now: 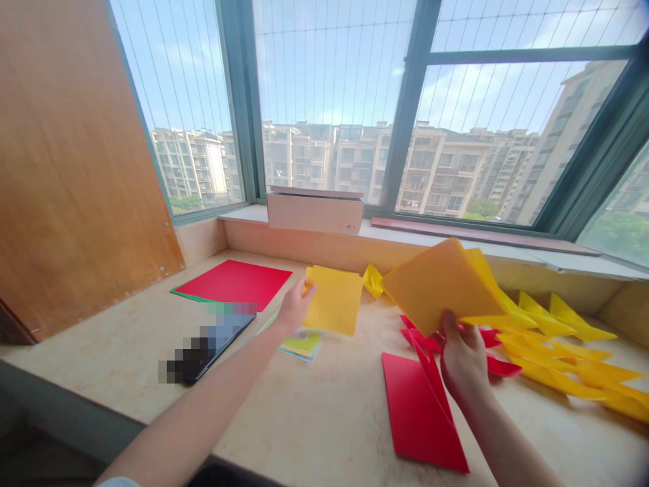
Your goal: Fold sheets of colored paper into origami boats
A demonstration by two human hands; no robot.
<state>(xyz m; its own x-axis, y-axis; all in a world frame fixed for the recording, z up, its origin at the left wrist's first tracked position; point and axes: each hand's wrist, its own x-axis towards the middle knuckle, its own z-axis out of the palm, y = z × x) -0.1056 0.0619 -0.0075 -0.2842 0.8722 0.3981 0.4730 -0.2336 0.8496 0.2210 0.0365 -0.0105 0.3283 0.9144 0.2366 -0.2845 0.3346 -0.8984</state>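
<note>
My left hand [297, 306] pinches the left edge of a square yellow sheet of paper [334, 299] over the counter. Closed on more yellow paper [440, 287], my right hand [465, 352] holds it up and tilted; whether it is one sheet or a stack I cannot tell. Behind this paper, yellow folded paper shapes [572, 331] stand in rows on the right, with one more yellow folded shape [374, 281] between the two sheets. Beside my right wrist is a folded red paper [418, 406]. Red folded shapes [504, 366] lie partly hidden behind my right hand.
Red sheets [238, 281] over green lie at the back left. A dark phone [223, 348] rests left of my left forearm. Small colourful packets [304, 345] lie near my left hand. A white box [314, 211] stands on the window sill, and a wooden panel [76, 169] borders the left.
</note>
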